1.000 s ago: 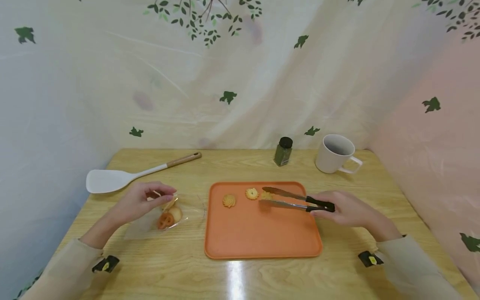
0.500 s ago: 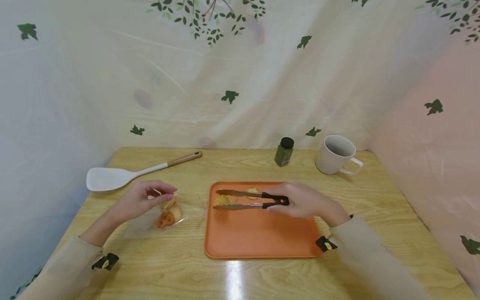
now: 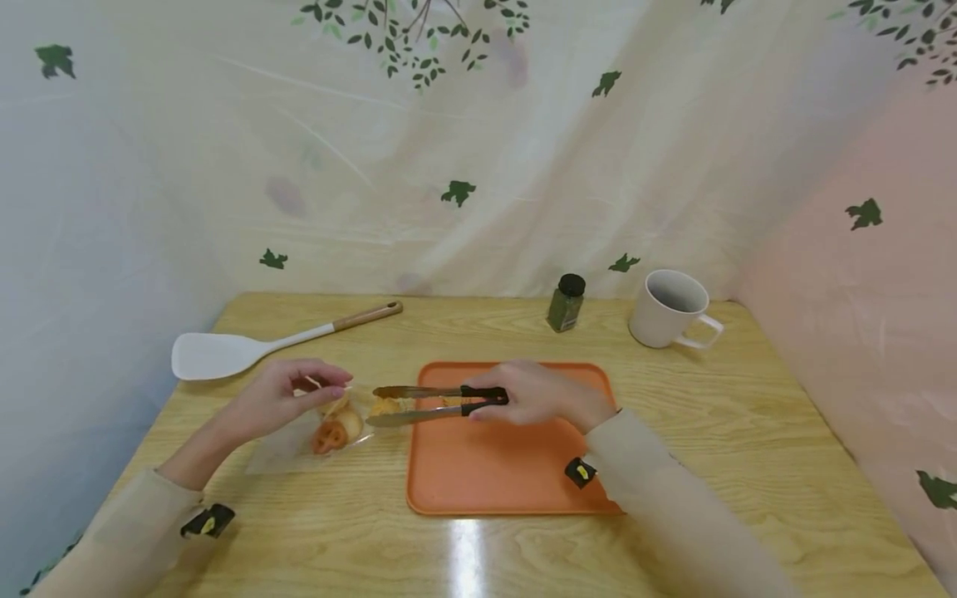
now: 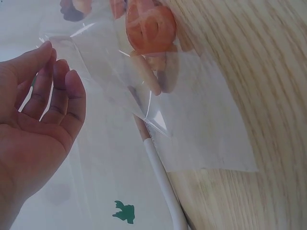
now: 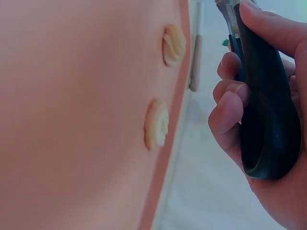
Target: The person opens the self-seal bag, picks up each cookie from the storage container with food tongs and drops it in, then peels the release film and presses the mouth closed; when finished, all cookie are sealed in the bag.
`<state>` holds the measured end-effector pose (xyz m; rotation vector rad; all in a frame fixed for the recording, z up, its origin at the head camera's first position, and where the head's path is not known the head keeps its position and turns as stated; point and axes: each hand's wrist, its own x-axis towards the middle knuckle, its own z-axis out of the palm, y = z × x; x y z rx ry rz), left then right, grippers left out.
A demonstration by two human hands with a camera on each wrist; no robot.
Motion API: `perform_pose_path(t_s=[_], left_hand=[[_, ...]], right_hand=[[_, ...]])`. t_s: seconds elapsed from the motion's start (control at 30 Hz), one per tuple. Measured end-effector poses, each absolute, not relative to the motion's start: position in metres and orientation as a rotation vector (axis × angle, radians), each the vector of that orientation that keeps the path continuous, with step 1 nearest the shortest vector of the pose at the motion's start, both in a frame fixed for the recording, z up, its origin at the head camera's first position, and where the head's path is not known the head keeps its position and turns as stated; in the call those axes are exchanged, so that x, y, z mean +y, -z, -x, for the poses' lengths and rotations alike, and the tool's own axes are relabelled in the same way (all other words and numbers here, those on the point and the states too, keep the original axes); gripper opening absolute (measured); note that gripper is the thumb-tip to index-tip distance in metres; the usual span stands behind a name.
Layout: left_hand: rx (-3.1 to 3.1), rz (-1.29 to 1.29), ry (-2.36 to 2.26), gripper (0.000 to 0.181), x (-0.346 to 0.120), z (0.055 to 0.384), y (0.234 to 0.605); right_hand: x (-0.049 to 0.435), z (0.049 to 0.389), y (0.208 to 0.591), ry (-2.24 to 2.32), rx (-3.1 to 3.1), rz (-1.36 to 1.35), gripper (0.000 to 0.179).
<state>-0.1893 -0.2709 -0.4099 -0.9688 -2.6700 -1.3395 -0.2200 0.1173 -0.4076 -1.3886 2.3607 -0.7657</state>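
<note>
In the head view my left hand (image 3: 292, 397) pinches the edge of a clear plastic bag (image 4: 206, 124) between thumb and fingertips. Inside the bag lie a brown pretzel-shaped cookie (image 3: 329, 436) and paler cookies (image 3: 349, 422). My right hand (image 3: 534, 392) grips black-handled metal tongs (image 3: 434, 414) near their hinge end. A yellow cookie (image 3: 385, 406) sits between the tong tips, left of the orange tray (image 3: 508, 477) and close to the bag. Two more cookies stay on the tray, a swirled cookie (image 5: 173, 44) and a round cookie (image 5: 157, 124), largely hidden by the tongs in the head view.
A white spatula (image 3: 220, 357) with a wooden handle lies at the back left of the wooden table (image 3: 359, 540). A small green jar (image 3: 565, 306) with a black lid and a white mug (image 3: 667, 309) stand at the back right. Patterned cloth hangs behind.
My right hand has carried the tongs and a cookie leftward, from the tray's right side, over the other cookies, to beside the bag. The left hand has stayed nearly still.
</note>
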Motion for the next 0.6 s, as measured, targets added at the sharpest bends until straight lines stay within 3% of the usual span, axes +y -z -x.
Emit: perform_pose_path(t_s=[0.1, 0.4, 0.6], left_hand=[[-2.669, 0.972, 1.340, 0.019, -0.271, 0.190, 0.409], [-2.678, 0.970, 1.350, 0.019, -0.269, 0.189, 0.411], [-2.691, 0.953, 1.348, 0.017, -0.267, 0.188, 0.412]], right_hand=[[0.109, 0.221, 0.411, 0.777, 2.350, 1.348, 0.022], [0.088, 0.219, 0.422, 0.766, 2.384, 1.355, 0.009], [0.082, 0.216, 0.428, 0.713, 2.453, 1.346, 0.013]])
